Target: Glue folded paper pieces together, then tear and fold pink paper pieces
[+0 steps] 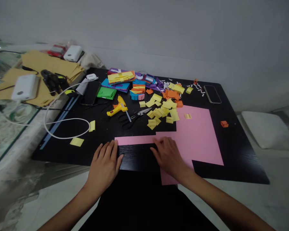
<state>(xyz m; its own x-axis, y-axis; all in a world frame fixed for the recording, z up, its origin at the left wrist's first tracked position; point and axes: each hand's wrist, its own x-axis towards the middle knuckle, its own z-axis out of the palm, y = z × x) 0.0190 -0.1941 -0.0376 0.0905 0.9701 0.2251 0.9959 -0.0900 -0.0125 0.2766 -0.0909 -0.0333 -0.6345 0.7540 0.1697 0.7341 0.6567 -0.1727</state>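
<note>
A narrow pink paper strip point(136, 140) lies across the black table. My left hand point(104, 163) rests flat by its left end, fingers stretched out and fingertips touching the strip. At the other end, my right hand point(168, 155) lies palm down with the fingertips on the strip and the thumb apart. Beneath the right hand and beyond it are large pink paper sheets point(199, 138), one reaching over the front edge. A small folded yellow piece point(188, 116) sits on the pink paper. Many yellow paper pieces point(162, 110) are scattered just behind the strip.
A yellow glue gun point(118, 106), scissors point(144, 111) and black-handled pliers point(126, 120) lie behind the left hand. Stacked coloured papers point(121, 77) stand farther back. Phones point(91, 93) lie on both sides. A white cable point(69, 138) loops over the table's left. One orange piece point(224, 124) lies right.
</note>
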